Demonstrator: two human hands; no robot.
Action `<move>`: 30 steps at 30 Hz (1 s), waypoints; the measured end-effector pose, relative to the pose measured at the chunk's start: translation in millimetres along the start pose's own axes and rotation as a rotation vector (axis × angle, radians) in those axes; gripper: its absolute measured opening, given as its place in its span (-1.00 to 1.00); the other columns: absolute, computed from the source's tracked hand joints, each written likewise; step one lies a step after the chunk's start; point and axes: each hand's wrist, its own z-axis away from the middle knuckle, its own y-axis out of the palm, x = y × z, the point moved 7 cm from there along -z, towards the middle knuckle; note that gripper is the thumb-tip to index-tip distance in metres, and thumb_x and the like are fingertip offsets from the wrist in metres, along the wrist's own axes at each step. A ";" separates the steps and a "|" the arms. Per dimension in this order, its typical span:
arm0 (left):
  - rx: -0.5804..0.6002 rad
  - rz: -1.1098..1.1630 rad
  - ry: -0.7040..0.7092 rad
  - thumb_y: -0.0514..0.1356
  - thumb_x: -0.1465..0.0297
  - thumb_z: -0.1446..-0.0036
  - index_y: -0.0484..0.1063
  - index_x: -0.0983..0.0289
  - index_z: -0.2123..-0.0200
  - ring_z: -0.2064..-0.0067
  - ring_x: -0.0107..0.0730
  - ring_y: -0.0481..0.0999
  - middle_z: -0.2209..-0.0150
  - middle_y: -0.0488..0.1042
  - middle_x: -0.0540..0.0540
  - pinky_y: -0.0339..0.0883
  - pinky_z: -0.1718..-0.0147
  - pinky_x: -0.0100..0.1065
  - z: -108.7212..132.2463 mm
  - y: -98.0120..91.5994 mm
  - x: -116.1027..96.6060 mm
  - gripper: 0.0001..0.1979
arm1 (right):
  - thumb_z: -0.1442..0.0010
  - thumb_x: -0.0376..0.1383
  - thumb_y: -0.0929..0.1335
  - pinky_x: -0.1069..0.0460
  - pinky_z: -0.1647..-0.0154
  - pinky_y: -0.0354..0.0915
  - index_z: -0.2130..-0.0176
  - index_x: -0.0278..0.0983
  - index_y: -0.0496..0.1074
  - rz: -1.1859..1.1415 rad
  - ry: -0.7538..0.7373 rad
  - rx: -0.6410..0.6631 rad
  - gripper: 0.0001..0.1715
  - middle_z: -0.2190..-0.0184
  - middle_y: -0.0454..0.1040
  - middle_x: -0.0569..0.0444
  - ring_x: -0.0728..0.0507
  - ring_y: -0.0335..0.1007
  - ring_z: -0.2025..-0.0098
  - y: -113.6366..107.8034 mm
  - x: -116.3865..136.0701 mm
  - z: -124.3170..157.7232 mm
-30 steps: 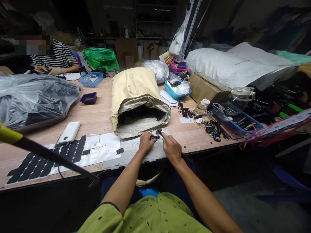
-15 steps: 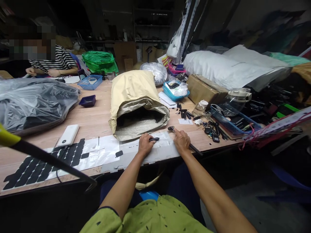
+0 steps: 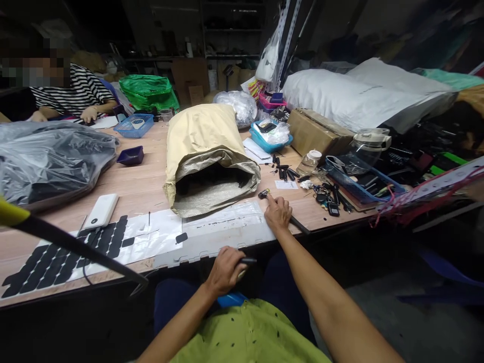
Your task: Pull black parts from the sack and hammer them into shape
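Below centre, the left hand is gripping a black stick, pointing right, near level; right of centre, the right hand is clasping a hammer, head pointing upper left.

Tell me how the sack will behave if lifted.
The sack would probably fold and sag, as its mouth is creased and crumpled. It may be fairly heavy, since it bulges. Dark contents could slide out if it tips forward, because the mouth gapes toward the camera.
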 end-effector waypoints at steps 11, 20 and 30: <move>0.343 -0.156 -0.738 0.07 0.42 -0.23 0.50 0.10 0.02 0.16 -0.22 0.59 0.22 0.59 0.13 0.43 0.20 -0.33 88.4 56.0 82.4 -0.68 | -0.24 -0.37 0.24 -0.06 0.17 0.02 -0.14 -0.11 0.48 0.016 -0.025 -0.035 -0.47 0.11 0.37 -0.11 -0.23 0.14 0.08 3.3 -1.7 -0.5; 0.078 -0.037 -0.149 0.00 0.38 -0.31 0.55 0.17 0.20 0.29 -0.36 0.49 0.33 0.48 0.13 0.39 0.26 -0.39 5.6 12.0 -1.9 -0.71 | -0.24 -0.37 0.24 -0.07 0.16 0.02 -0.15 -0.12 0.46 0.031 -0.032 -0.039 -0.46 0.10 0.36 -0.12 -0.23 0.14 0.07 5.0 -0.2 1.0; -0.111 -0.203 -0.495 0.15 0.38 -0.22 0.53 0.24 0.09 0.10 -0.25 0.48 0.12 0.45 0.16 0.37 0.05 -0.28 -202.4 -31.1 92.5 -0.76 | -0.23 -0.36 0.25 -0.06 0.16 0.03 -0.16 -0.13 0.46 0.087 -0.036 -0.052 -0.46 0.13 0.35 -0.10 -0.22 0.15 0.09 4.4 4.8 5.2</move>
